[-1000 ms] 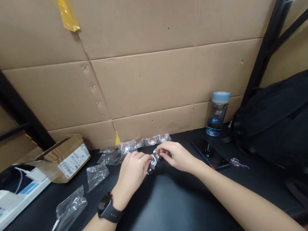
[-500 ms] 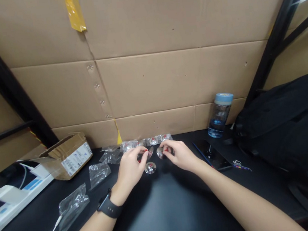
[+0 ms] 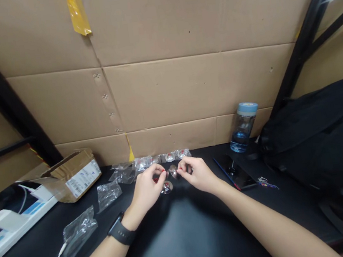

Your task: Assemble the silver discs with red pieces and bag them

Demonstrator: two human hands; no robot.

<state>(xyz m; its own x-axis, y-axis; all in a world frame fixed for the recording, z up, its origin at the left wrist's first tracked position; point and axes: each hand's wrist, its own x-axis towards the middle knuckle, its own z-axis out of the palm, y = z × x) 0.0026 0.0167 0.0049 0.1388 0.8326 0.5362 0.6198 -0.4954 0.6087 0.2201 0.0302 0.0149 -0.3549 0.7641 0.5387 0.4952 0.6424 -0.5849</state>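
Between finger and thumb, my left hand (image 3: 146, 187) pinches a small finger cymbal (image 3: 168, 173) by its red loop. It is turned nearly edge-on. My right hand (image 3: 200, 175) grips a second finger cymbal (image 3: 174, 171) the same way, its shiny face turned left. The two cymbals are very close together; whether they touch I cannot tell. Just below them on the black table (image 3: 185, 232) lies another finger cymbal (image 3: 167, 187), domed, with red at its centre. Behind my hands is a row of cymbals in clear plastic bags (image 3: 170, 157).
At left stand an opened cardboard box (image 3: 83, 178), a white power strip (image 3: 22, 220) with cables, and crumpled plastic bags (image 3: 109, 194). To the right are a water bottle (image 3: 243, 127), a dark phone (image 3: 238, 172), a pen (image 3: 226, 173) and a black backpack (image 3: 325, 142). Cardboard (image 3: 166, 91) walls the back.
The two cymbals have come closer together, with my right hand moving left. The left one has turned more edge-on. The view has shifted slightly.
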